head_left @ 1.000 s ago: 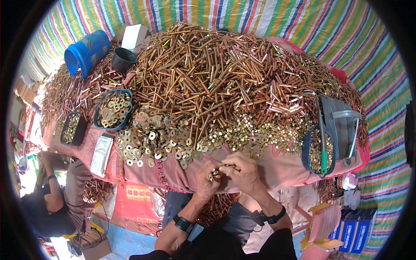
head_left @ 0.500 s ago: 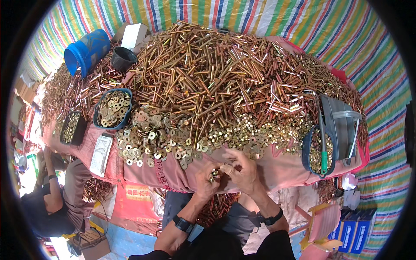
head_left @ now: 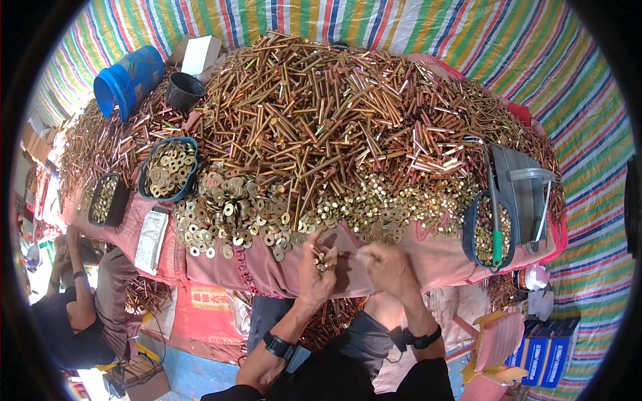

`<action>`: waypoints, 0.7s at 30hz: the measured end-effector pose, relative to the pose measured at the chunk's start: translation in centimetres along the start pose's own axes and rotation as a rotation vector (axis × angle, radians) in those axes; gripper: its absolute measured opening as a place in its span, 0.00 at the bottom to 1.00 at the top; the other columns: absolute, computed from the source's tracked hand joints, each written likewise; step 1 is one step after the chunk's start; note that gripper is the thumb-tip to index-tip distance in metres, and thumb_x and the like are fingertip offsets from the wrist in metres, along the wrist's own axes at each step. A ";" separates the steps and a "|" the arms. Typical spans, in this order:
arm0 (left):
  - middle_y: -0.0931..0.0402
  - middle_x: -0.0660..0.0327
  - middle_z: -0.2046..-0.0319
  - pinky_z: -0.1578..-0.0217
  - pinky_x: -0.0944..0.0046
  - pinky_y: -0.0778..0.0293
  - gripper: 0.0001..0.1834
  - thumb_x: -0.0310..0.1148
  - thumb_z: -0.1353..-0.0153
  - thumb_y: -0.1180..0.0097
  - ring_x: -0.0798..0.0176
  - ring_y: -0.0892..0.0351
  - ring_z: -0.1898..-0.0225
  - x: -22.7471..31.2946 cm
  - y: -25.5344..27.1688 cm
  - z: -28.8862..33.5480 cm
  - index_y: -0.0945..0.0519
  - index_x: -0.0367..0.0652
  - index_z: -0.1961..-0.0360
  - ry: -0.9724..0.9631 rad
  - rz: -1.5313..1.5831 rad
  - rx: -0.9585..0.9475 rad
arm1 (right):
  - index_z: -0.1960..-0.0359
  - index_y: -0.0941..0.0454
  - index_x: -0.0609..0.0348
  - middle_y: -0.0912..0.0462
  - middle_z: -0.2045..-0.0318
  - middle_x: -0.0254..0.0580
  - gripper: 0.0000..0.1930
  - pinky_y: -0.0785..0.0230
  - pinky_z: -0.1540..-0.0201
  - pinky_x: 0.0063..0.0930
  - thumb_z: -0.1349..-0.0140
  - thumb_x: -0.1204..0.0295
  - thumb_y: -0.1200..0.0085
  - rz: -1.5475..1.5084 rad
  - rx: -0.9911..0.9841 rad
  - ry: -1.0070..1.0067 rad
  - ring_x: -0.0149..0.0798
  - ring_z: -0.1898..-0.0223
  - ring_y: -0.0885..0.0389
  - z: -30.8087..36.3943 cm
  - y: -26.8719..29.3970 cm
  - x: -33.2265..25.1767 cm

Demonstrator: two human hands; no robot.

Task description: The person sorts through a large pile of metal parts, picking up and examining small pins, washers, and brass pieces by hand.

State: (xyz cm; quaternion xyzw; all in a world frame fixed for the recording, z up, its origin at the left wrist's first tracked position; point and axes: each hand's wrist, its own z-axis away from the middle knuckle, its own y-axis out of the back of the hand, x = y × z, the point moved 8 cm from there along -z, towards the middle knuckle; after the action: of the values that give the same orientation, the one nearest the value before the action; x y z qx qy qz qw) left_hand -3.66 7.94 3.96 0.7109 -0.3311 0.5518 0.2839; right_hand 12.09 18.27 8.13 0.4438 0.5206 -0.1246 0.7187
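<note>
My left hand (head_left: 315, 275) is closed around several bolts (head_left: 322, 259), whose brass-coloured ends stick up between the fingers. It hovers at the near edge of the cloth-covered table. To its right, and apart from it, my right hand (head_left: 393, 269) has its fingers curled in; motion blurs the fingertips, and anything in them is hidden. Just beyond the hands lie loose nuts (head_left: 364, 204) and flat washers (head_left: 234, 214). Behind these rises a large heap of long, copper-coloured bolts (head_left: 321, 113).
Left on the table are a blue tub of washers (head_left: 142, 180), a black tray of nuts (head_left: 119, 212) and a white block (head_left: 152, 240). At right, a blue tub (head_left: 469, 244) holds nuts and a green-handled tool (head_left: 497, 247). Another person (head_left: 80, 304) sits at far left.
My hands have come apart; the right moved to the right, away from the left. The left still holds the bolts and has turned slightly, its fingers more upright.
</note>
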 end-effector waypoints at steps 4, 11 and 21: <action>0.23 0.63 0.59 0.61 0.73 0.28 0.31 0.17 0.29 0.44 0.72 0.27 0.66 0.8 -0.5 0.5 0.30 0.41 0.26 -0.051 0.074 -0.123 | 0.56 0.13 0.60 0.15 0.63 0.49 0.09 0.25 0.56 0.41 0.34 0.71 0.36 0.305 0.335 0.124 0.48 0.61 0.16 -2.5 3.9 -0.4; 0.20 0.59 0.61 0.59 0.69 0.24 0.29 0.14 0.34 0.41 0.66 0.21 0.64 0.6 0.1 0.3 0.21 0.41 0.32 -0.040 -0.028 -0.063 | 0.52 0.13 0.52 0.20 0.64 0.51 0.10 0.25 0.61 0.48 0.34 0.71 0.37 0.564 0.280 0.254 0.57 0.64 0.17 -6.0 3.4 -0.1; 0.16 0.56 0.61 0.59 0.63 0.21 0.29 0.20 0.32 0.36 0.61 0.18 0.62 2.3 -0.1 -1.3 0.22 0.44 0.30 -0.234 -0.146 -0.049 | 0.55 0.20 0.56 0.24 0.65 0.52 0.06 0.30 0.64 0.53 0.32 0.73 0.42 0.627 0.200 0.444 0.61 0.66 0.19 -6.3 2.9 -2.0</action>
State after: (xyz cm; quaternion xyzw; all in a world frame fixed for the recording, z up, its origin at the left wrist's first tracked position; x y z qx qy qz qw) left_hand -3.99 8.60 6.53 0.7853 -0.3227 0.4349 0.3000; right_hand 9.08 24.22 10.88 0.6651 0.4879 0.1500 0.5451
